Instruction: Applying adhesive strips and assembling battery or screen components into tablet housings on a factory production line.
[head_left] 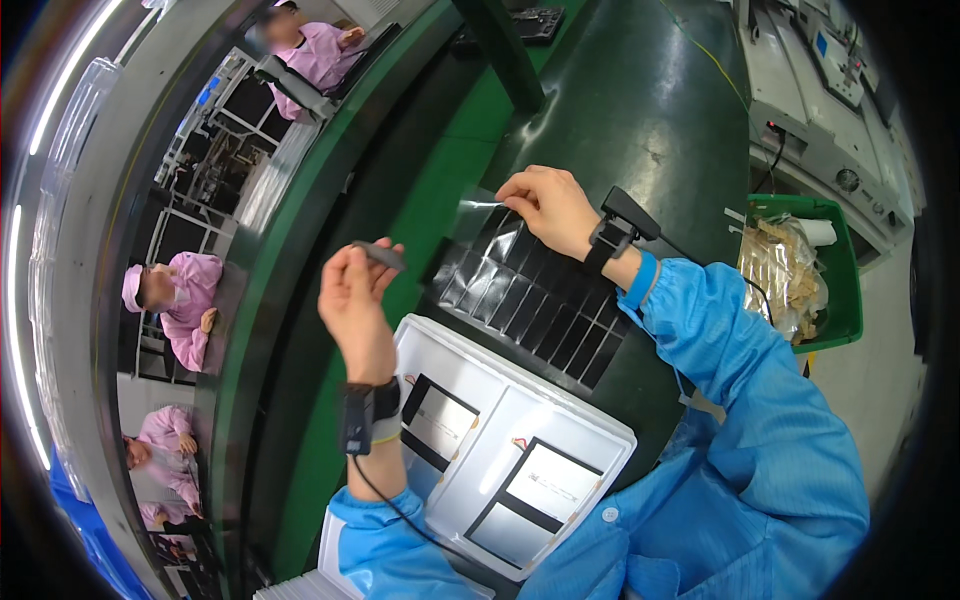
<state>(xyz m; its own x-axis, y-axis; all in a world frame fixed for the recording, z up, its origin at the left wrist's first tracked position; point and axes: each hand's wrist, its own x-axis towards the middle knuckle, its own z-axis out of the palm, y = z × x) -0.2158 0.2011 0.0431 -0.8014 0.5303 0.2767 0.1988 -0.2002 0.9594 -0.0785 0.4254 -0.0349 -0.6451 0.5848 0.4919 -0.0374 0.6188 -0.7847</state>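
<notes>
My left hand (357, 305) is raised left of the sheet, its fingers pinching a small dark grey strip (380, 255). My right hand (550, 208) pinches the far edge of a clear film sheet (480, 203) that carries rows of black rectangular pieces (545, 305). The sheet lies on the green bench, its far left corner lifted and slightly blurred. Close to my body, a white tray (487, 383) with two compartments holds flat panels with black borders: one panel (535, 500) on the right, another (437, 422) on the left, partly covered by my left wrist.
A green bin (850, 270) with crumpled film and brown scraps stands at the right, below grey equipment (830, 165). A dark green post (505, 60) rises from the bench (650, 130). Several people in pink sit across the line, one (185, 300) at left. Cables run from both wrists.
</notes>
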